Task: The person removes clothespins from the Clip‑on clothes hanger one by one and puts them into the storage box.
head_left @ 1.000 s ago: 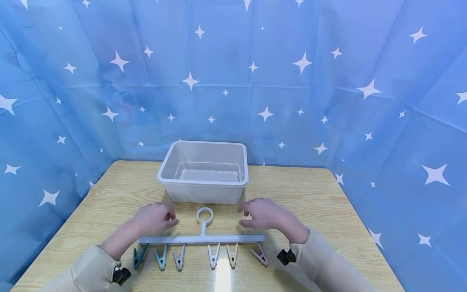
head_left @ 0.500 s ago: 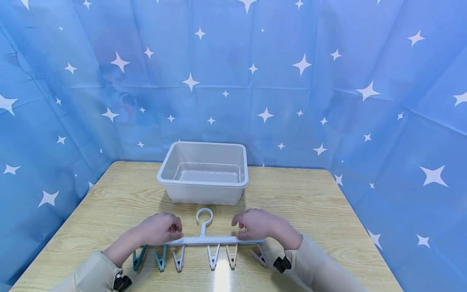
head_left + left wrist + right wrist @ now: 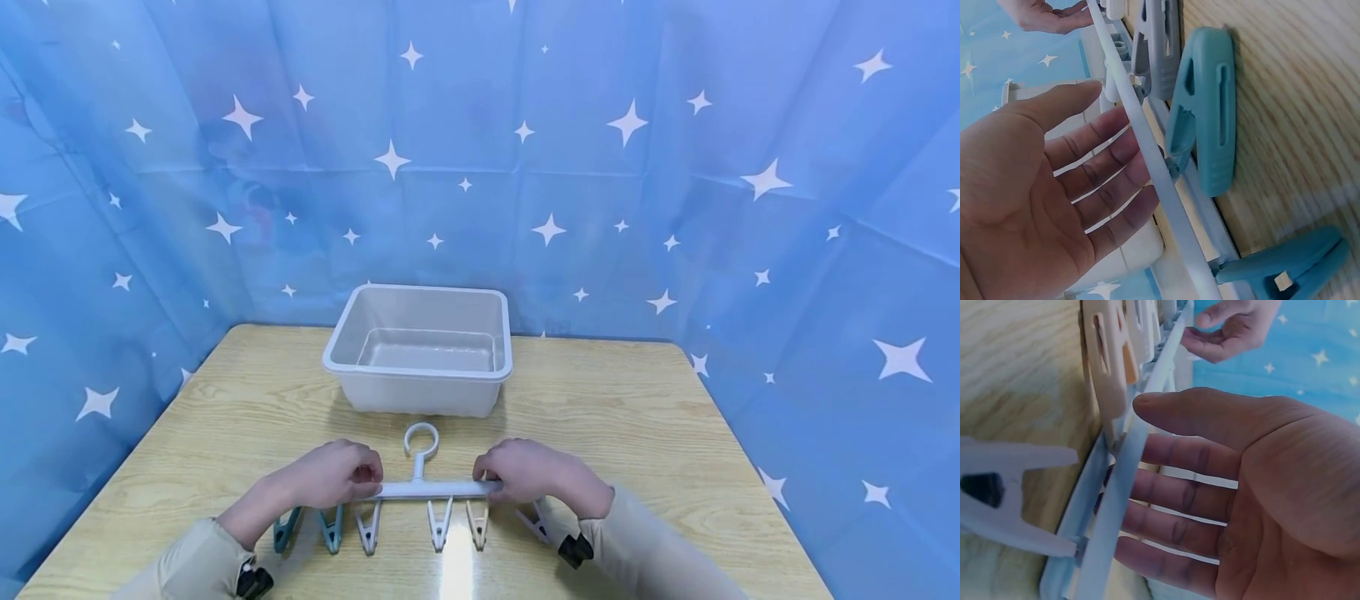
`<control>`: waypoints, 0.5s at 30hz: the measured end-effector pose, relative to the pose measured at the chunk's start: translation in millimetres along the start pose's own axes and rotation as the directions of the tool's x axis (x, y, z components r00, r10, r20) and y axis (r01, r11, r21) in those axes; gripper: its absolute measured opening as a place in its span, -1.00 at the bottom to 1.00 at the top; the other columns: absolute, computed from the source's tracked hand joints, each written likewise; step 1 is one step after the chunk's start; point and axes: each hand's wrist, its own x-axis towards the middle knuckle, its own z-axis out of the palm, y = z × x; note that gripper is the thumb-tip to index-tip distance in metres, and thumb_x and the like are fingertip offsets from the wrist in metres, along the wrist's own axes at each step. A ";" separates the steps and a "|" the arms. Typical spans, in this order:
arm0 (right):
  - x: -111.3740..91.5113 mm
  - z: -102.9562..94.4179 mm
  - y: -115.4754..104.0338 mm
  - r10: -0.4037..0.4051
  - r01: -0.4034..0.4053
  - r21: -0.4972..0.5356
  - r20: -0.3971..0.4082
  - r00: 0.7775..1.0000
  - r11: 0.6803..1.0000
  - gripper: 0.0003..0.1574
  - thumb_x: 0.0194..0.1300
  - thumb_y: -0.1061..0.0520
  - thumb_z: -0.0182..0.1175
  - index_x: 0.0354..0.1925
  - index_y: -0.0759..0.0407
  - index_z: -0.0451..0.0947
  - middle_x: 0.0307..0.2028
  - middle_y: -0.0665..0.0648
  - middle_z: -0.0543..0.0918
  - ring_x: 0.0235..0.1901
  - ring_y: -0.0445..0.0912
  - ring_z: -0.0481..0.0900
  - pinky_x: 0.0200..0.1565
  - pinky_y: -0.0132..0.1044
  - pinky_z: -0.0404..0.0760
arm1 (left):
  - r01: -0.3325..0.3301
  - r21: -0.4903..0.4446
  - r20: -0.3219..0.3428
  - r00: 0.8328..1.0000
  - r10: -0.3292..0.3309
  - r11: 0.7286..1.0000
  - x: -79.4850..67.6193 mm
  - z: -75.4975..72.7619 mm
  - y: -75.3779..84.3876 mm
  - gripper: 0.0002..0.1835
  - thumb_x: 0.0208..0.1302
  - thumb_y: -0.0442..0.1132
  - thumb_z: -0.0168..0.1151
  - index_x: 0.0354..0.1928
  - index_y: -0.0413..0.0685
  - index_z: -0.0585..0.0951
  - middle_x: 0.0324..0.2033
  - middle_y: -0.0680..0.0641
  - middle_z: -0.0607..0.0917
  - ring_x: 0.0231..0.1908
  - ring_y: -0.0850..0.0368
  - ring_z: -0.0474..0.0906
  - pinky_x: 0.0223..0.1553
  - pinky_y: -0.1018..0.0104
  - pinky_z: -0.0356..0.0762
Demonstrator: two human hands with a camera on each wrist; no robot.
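A pale clip hanger (image 3: 427, 490) with a round hook (image 3: 422, 437) lies on the table, its clothes pegs towards me. My left hand (image 3: 333, 475) is at the left part of the bar. In the left wrist view its fairly straight fingers (image 3: 1100, 169) reach behind the bar, fingertips partly hidden, while the thumb stands apart. My right hand (image 3: 528, 473) holds the right part, thumb at the bar's edge and fingers (image 3: 1172, 490) behind it. Teal pegs (image 3: 1210, 112) hang near the left hand; a beige peg (image 3: 1107, 369) and a pinkish peg (image 3: 1010, 487) are near the right.
A grey plastic basin (image 3: 420, 393) stands behind the hanger on the wooden table (image 3: 615, 417). A blue curtain (image 3: 465, 208) with white stars surrounds the table's back and sides.
Both hands have come down towards me, from above the table beside the hook to the hanger's bar. The right hand has taken hold of it. The hanger and basin stay in place.
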 end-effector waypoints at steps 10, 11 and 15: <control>1.4 0.7 -4.6 -0.023 0.021 -0.040 -0.048 0.999 0.999 -0.85 0.19 0.15 0.42 -0.24 0.01 0.69 -0.40 -0.12 0.68 -0.46 -0.35 0.47 -0.31 -0.46 0.52 | -0.002 -0.010 0.002 1.000 0.002 1.000 1.4 2.7 -2.3 -0.94 0.30 -0.13 0.35 -0.24 0.10 0.69 -0.42 0.25 0.61 -0.44 0.44 0.41 -0.39 0.43 0.41; 1.6 1.5 -4.9 -0.022 0.020 -0.039 -0.051 0.998 0.999 -0.85 0.18 0.17 0.42 -0.25 0.01 0.68 -0.41 -0.12 0.67 -0.46 -0.35 0.46 -0.32 -0.46 0.51 | 0.002 -0.008 0.002 1.000 -0.002 1.000 1.7 3.4 -3.1 -0.94 0.30 -0.14 0.35 -0.24 0.11 0.69 -0.41 0.25 0.61 -0.43 0.44 0.42 -0.38 0.43 0.42; 1.7 3.3 -6.4 -0.025 0.022 -0.047 -0.063 0.998 0.999 -0.84 0.15 0.21 0.41 -0.30 0.00 0.64 -0.44 -0.14 0.63 -0.49 -0.35 0.43 -0.36 -0.46 0.48 | 0.019 -0.003 0.006 1.000 -0.019 1.000 2.3 5.3 -5.4 -0.91 0.28 -0.16 0.37 -0.20 0.10 0.70 -0.36 0.23 0.66 -0.39 0.44 0.47 -0.33 0.42 0.47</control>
